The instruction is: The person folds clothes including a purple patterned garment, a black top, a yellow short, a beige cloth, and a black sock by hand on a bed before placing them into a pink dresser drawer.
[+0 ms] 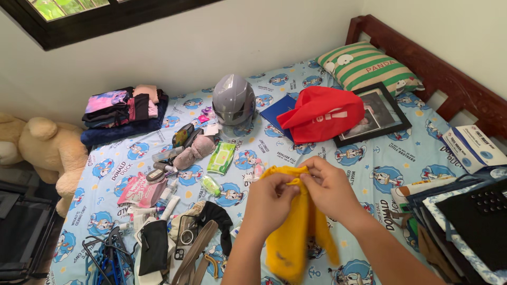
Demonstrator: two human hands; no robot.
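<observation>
Pinching yellow cloth (pixel 292 221), both hands (pixel 301 198)

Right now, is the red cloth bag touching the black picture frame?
Touching. The head view shows the red cloth bag lying over the left edge of the black picture frame, covering part of it.

Soft daylight, even and bright — sharp throughout, edges slightly bowed.

A green, flat wipes pack (pixel 221 157) lies mid-bed, at nine o'clock from the hands — a pink pouch (pixel 141 190) farther out; a white-and-blue box (pixel 471 146) sits at three o'clock.
</observation>
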